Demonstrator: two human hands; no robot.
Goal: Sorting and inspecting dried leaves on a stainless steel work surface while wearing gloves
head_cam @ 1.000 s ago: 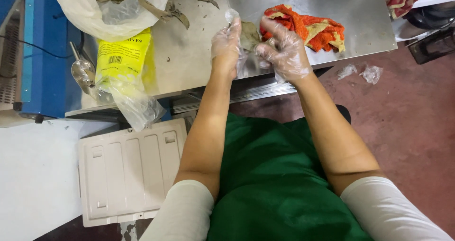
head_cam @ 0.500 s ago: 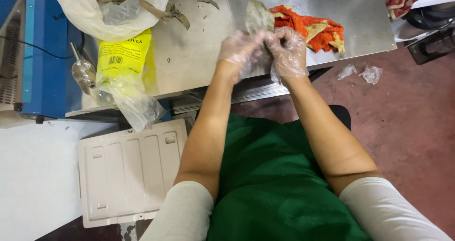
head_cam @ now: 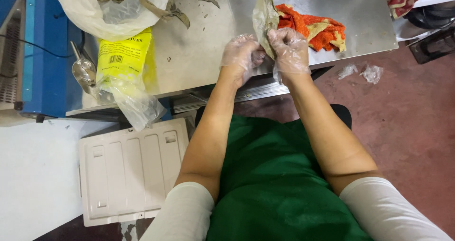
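1 head-worn view, looking steeply down past a green apron (head_cam: 275, 184) and both forearms, close range, onto the near edge of a steel tabletop (head_cam: 199, 56) and red floor (head_cam: 407, 127).

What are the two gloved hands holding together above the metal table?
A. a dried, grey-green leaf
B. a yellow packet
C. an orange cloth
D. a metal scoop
A: the left hand and the right hand both pinch the lower end of a dried leaf, which stands up over the metal table.
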